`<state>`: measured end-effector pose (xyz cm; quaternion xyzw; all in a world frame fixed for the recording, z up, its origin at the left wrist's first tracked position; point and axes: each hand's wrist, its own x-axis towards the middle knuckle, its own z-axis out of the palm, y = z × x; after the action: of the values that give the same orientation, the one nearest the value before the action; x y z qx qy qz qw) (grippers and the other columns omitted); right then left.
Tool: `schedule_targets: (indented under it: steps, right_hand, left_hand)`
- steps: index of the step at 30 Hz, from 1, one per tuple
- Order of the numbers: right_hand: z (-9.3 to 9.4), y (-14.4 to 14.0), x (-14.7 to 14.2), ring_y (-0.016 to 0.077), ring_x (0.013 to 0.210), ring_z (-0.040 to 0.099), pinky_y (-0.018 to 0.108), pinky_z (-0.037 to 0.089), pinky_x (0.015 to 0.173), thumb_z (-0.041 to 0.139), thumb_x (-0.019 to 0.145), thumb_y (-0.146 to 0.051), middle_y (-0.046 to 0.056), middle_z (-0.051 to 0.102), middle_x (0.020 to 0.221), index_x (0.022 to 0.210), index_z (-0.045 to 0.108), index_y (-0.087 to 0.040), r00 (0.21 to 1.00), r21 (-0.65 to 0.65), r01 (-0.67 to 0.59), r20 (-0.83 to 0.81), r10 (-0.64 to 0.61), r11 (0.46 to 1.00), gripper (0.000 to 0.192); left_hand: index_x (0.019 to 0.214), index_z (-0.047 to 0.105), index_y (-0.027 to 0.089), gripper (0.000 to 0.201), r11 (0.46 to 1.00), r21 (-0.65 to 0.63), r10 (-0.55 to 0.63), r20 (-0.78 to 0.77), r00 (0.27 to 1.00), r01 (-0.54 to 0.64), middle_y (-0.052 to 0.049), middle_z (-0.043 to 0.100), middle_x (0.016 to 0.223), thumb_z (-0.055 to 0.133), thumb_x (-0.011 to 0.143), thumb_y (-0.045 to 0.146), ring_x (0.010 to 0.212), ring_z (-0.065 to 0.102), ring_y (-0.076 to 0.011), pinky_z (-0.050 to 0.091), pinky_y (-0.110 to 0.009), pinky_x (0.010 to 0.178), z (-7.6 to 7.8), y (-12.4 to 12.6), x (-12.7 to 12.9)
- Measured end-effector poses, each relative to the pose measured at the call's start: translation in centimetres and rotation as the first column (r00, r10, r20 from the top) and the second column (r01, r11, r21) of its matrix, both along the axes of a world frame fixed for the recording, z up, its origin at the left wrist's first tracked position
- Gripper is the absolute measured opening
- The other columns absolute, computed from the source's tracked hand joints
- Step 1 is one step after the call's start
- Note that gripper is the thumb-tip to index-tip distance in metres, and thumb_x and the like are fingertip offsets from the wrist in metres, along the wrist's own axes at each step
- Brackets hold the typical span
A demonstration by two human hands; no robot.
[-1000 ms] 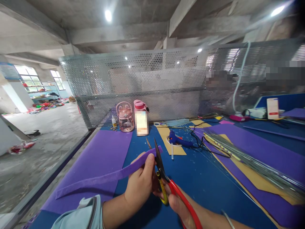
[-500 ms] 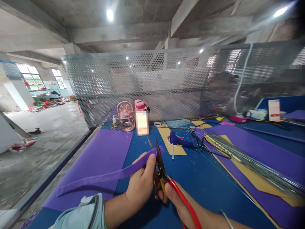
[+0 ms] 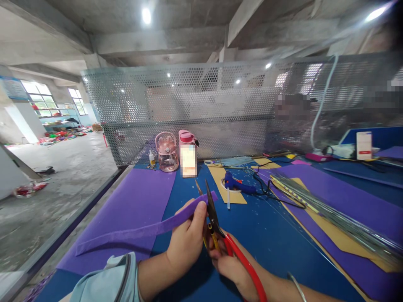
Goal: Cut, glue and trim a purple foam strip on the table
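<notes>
My left hand point(image 3: 185, 241) pinches the near end of a long purple foam strip point(image 3: 138, 233), which trails down and to the left over the table. My right hand point(image 3: 231, 264) grips scissors point(image 3: 214, 220) with red and yellow handles. The dark blades point up and away and sit across the strip's short end, right beside my left thumb. Both hands hover low over the blue table point(image 3: 267, 235).
A large purple foam sheet point(image 3: 132, 201) lies at the left. A blue glue gun point(image 3: 236, 184) with black cord rests behind the hands. Two pink bottles point(image 3: 176, 156) stand by the perforated metal screen point(image 3: 204, 109). A bundle of thin wires point(image 3: 333, 214) lies across purple and yellow sheets at right.
The scissor handles have closed together in my right hand, and the blades have narrowed on the strip. The strip and my left hand have barely moved.
</notes>
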<state>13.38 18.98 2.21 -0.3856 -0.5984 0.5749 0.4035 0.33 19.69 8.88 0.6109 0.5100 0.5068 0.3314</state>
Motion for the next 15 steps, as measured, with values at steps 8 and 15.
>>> schedule_targets:
  steps: [8,15]
  right_hand:
    - [-0.8,0.4,0.0,0.0147,0.063,0.043,0.025,0.032,0.054,0.051,0.056,-0.010,-0.001,0.051,0.070,0.073,0.050,-0.021,0.999,-0.008,0.038,-0.021,-0.039,0.999,0.021]
    - [-0.9,0.6,-0.1,0.0135,0.062,0.040,0.024,0.028,0.052,0.046,0.052,-0.008,-0.001,0.046,0.067,0.070,0.047,-0.020,1.000,0.010,0.027,0.014,-0.027,1.000,0.022]
  left_hand:
    - [0.075,0.056,0.020,0.041,1.000,-0.014,-0.005,-0.011,1.000,0.005,-0.001,0.057,0.063,0.033,0.092,0.050,0.070,0.056,-0.0171,0.041,-0.027,0.069,0.1,0.1,-0.1]
    - [0.078,0.059,0.019,0.043,1.000,-0.022,-0.013,-0.008,1.000,0.013,0.001,0.054,0.058,0.033,0.092,0.051,0.063,0.054,-0.0165,0.039,-0.027,0.066,0.0,0.0,-0.1]
